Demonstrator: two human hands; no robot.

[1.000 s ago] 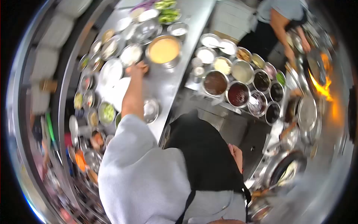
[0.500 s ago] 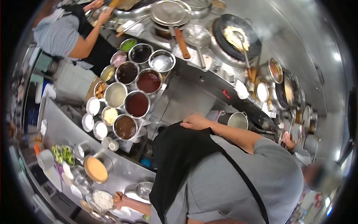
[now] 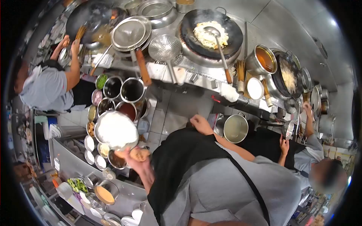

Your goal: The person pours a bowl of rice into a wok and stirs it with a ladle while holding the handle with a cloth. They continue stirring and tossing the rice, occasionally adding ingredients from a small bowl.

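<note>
Carrying round steel bowl of white rice (image 3: 116, 130) gripped underneath by left hand (image 3: 136, 154), right hand (image 3: 201, 124) empty on black apron (image 3: 181, 158), wok (image 3: 211, 32) unreached.

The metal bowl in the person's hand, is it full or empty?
Full. The metal bowl, held by the left hand, is heaped with white rice to its rim.

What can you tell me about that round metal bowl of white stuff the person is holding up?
The round metal bowl is shiny and shallow, steel by its look, heaped with something white, perhaps rice. It is lifted level above the sauce pots. The left hand grips its near rim from below; nothing else touches it.
</note>
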